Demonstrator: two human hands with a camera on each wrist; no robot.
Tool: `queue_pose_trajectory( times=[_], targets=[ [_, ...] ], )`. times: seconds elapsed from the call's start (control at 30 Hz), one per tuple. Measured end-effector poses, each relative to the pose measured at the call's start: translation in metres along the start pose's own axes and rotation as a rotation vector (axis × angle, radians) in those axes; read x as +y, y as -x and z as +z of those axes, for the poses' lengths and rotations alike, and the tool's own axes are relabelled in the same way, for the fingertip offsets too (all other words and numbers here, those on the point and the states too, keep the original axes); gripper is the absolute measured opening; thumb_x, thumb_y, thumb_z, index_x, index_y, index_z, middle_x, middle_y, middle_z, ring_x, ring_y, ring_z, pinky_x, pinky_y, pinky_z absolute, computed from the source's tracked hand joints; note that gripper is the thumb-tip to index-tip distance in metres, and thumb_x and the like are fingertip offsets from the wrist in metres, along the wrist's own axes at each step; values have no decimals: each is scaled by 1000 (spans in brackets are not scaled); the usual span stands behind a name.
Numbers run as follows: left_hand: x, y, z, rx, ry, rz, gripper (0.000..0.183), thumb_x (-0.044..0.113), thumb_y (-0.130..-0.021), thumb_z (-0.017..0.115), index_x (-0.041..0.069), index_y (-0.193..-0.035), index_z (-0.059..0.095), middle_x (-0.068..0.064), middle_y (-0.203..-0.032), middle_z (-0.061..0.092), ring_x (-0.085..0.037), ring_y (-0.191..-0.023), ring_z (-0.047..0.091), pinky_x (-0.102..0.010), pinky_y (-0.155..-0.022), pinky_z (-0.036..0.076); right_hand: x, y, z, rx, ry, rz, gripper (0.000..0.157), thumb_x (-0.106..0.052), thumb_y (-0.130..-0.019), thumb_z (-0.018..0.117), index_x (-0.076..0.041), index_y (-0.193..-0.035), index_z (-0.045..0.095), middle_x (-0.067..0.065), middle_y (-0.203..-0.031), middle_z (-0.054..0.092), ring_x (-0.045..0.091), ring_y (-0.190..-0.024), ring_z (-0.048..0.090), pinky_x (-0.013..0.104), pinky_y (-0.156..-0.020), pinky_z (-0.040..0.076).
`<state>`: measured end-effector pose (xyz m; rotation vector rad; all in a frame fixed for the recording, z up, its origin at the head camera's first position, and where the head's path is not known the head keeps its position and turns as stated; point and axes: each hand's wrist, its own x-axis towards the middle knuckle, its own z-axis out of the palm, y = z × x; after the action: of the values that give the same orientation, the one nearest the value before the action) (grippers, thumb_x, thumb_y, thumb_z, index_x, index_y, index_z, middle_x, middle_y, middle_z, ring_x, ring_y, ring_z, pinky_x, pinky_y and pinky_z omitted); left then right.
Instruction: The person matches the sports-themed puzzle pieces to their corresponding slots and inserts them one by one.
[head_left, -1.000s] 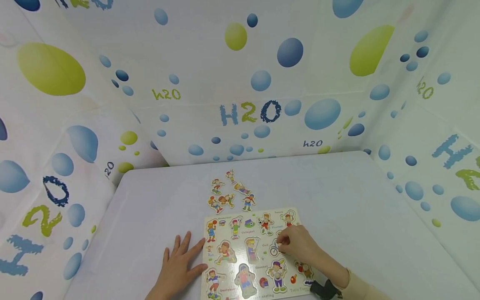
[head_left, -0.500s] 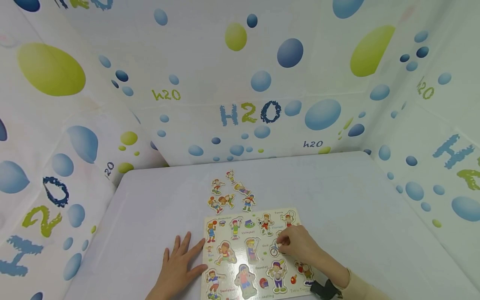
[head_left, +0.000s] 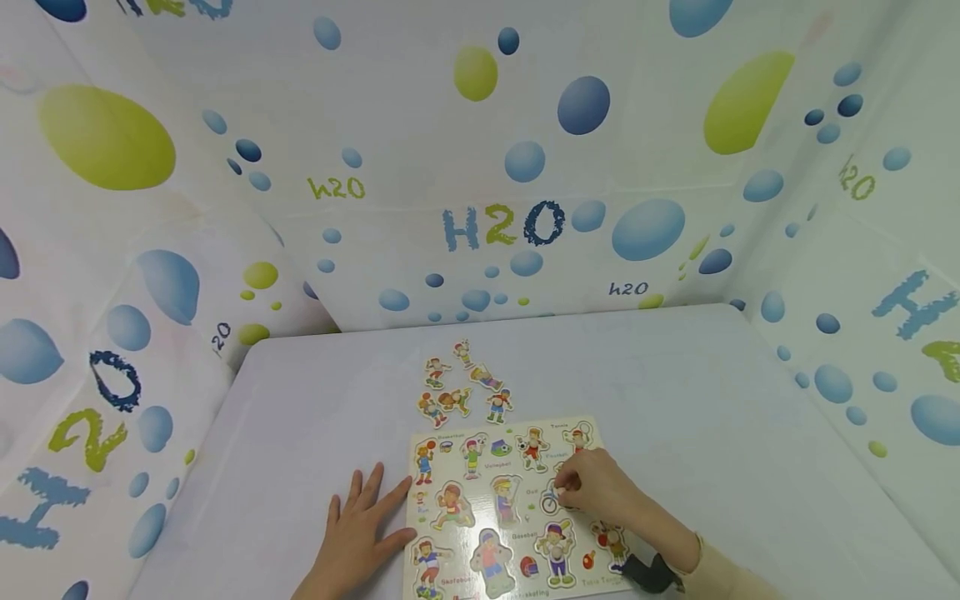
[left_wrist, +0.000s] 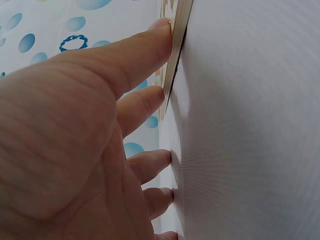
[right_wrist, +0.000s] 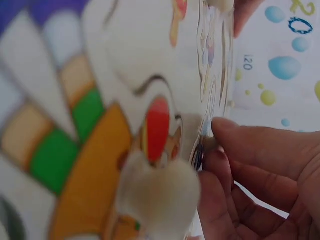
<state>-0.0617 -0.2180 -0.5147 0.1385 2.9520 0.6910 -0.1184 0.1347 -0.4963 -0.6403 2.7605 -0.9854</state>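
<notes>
A wooden puzzle board (head_left: 467, 454) with printed sports figures lies flat at the front of the table. My right hand (head_left: 603, 492) is over its right side, thumb and fingertips pinching the small knob of the bicycle puzzle piece (head_left: 550, 500). The right wrist view shows this pinch close to the board; the hand hides most of the piece. My left hand (head_left: 354, 533) lies with fingers spread on the table, thumb and index fingertip at the board's left edge. In the left wrist view, the thumb (left_wrist: 135, 57) presses against the board's wooden side (left_wrist: 176, 60).
Several loose figure pieces (head_left: 454, 400) lie on the white table (head_left: 675, 400) behind the board. A pale knob (right_wrist: 159, 200) stands up from the table-tennis piece (head_left: 609, 542). Patterned curtains (head_left: 390, 250) surround the table at the back and sides.
Both hands, the board and the pieces keep their places. Only the head view shifts very slightly.
</notes>
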Motion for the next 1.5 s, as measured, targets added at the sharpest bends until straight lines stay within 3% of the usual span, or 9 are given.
queue_pose_trajectory(
  times=[0.3, 0.5, 0.73, 1.17, 1.5],
  targets=[
    [2, 0, -2, 4, 4, 8, 70, 54, -78, 72, 22, -138, 56, -23, -156, 31, -55, -144, 15, -79, -106, 11, -1, -10, -14, -137, 14, -5, 9, -7, -76, 81, -6, -84, 76, -6, -73, 67, 1, -63, 53, 18, -57, 47],
    [3, 1, -5, 24, -1, 31, 69, 54, -78, 72, 22, -138, 57, -24, -155, 33, -55, -143, 18, -79, -105, 13, -12, -24, -32, -78, 60, 17, 17, -7, -78, 79, -4, -94, 75, -2, -84, 67, 6, -72, 54, 19, -64, 48],
    [2, -1, -4, 31, -3, 36, 68, 53, -79, 72, 23, -138, 57, -23, -156, 32, -54, -144, 18, -79, -106, 12, -23, -55, -51, 26, 38, 7, 22, -7, -81, 78, -1, -101, 74, 4, -86, 69, 7, -73, 57, 21, -66, 50],
    [-2, -1, -2, 33, -5, 36, 68, 54, -79, 71, 22, -138, 56, -22, -156, 32, -54, -144, 17, -79, -106, 12, -30, -114, -57, 72, 6, 27, 26, -10, -81, 79, -3, -106, 74, 4, -87, 70, 13, -75, 59, 26, -67, 50],
    [-1, 1, -1, 10, 12, 19, 69, 51, -79, 73, 23, -139, 55, -22, -157, 30, -54, -144, 16, -79, -106, 10, -24, -163, -52, 58, 16, -16, 23, -7, -85, 75, -3, -107, 74, 14, -101, 73, 19, -84, 65, 30, -74, 54]
  ],
)
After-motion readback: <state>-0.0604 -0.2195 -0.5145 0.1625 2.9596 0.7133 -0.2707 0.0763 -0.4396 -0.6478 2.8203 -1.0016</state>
